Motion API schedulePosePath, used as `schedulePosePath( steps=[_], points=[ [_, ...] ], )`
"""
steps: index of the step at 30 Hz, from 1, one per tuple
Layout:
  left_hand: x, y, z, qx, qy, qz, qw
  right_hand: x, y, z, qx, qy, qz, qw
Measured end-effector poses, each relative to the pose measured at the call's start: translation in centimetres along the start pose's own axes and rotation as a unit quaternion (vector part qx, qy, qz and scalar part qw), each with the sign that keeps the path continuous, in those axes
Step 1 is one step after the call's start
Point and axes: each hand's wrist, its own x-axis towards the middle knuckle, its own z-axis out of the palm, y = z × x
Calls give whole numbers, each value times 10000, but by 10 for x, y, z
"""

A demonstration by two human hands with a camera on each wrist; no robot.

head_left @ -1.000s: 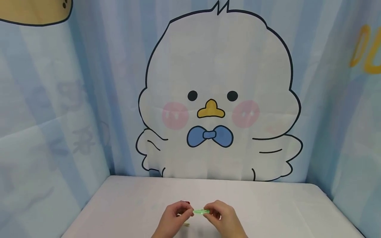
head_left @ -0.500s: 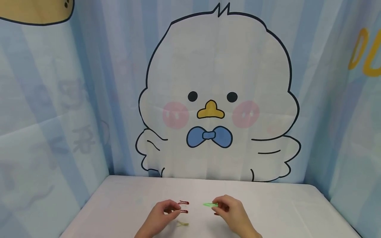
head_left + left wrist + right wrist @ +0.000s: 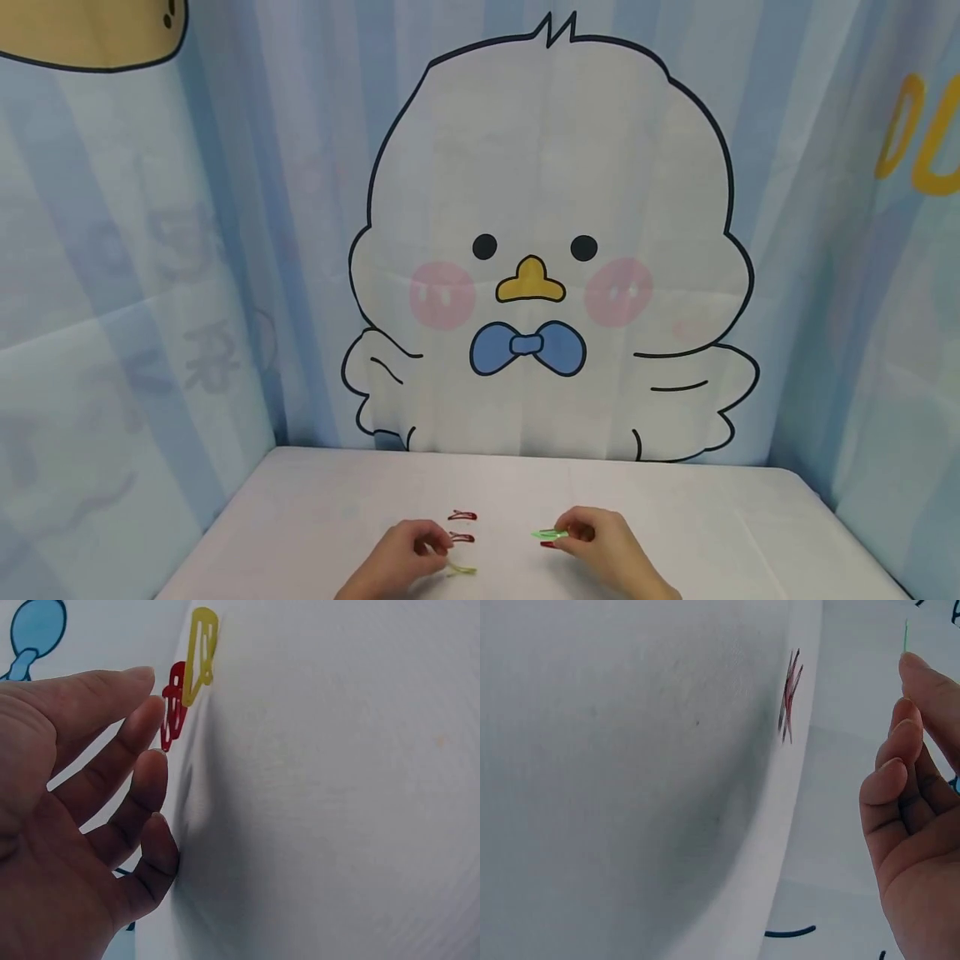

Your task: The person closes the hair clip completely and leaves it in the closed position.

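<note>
My right hand point(image 3: 603, 540) pinches a light green snap hair clip point(image 3: 542, 533) between thumb and finger, over the right of the table's middle. In the right wrist view the green clip point(image 3: 906, 636) shows edge-on above the fingertips. Part of a red hair clip point(image 3: 547, 544) lies just below it. My left hand point(image 3: 401, 554) is bare, its fingers loosely bent and holding nothing. Close to its fingertips lie two red hair clips, the far one point(image 3: 462, 515) and the near one point(image 3: 462, 537), and a yellow hair clip point(image 3: 461, 571), which stands out in the left wrist view.
A white-covered table point(image 3: 720, 533) carries everything. Behind it hangs a light blue striped curtain point(image 3: 315, 250) with a white cartoon bird point(image 3: 547, 167) printed on it. Side curtains enclose the left and right.
Both hands were at the green hair clip together. My left hand let go of it and moved left. My right hand carried it right, then lowered it, and the red clips came into view.
</note>
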Motion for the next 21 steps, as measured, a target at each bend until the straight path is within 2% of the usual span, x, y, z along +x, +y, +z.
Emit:
schedulePosePath(
  steps=[6,15,21],
  points=[
    [2,-3,3,263,131,-32,9996,1,15,-6,164,-508,345,9980],
    [7,-5,9,378,33,-264,9989,2,27,-6,23,-889,338,9955],
    [7,-6,9,497,-110,-170,9986,1,28,-4,22,-1062,319,9938]
  ],
)
